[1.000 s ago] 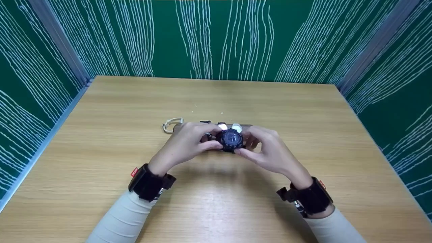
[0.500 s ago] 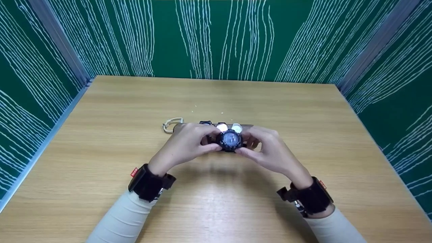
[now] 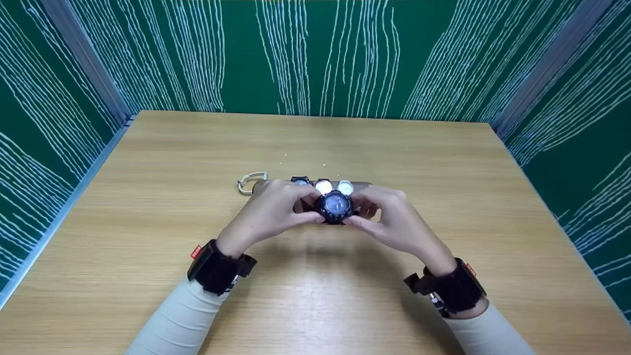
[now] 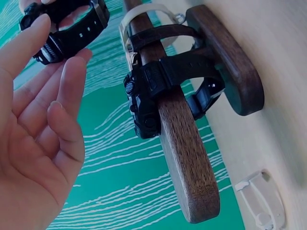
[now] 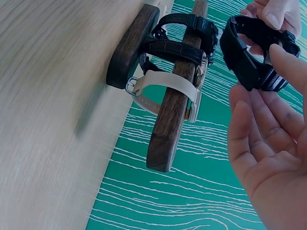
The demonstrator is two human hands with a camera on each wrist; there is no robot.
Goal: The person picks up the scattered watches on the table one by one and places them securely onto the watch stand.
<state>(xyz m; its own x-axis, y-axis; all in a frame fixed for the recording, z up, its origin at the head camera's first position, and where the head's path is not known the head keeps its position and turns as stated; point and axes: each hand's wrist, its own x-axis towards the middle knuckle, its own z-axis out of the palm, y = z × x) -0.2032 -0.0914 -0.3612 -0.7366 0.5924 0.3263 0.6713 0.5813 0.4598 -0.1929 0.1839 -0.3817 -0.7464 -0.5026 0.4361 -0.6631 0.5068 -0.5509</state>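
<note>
In the head view a black digital-style wristwatch (image 3: 335, 204) is held up face toward me, at the table's middle. My left hand (image 3: 276, 204) pinches its left side between thumb and fingers, and my right hand (image 3: 387, 217) pinches its right side. The watch's black strap (image 5: 240, 62) forms a closed loop in the right wrist view. Just beyond stands a dark wooden T-bar watch stand (image 4: 184, 148). On its bar hang a black watch (image 4: 148, 88), a watch with a dark leather strap (image 5: 170, 50) and one with a white strap (image 5: 168, 81).
A cream-strapped watch (image 3: 252, 183) lies on the wooden table (image 3: 315, 296) left of the stand. Small white specks are scattered behind it. Green panels with white lines (image 3: 315, 59) enclose the back and sides.
The black watch has tilted slightly in my fingers and shifted a little left. More of the left watch face on the stand shows now. Both hands have barely moved.
</note>
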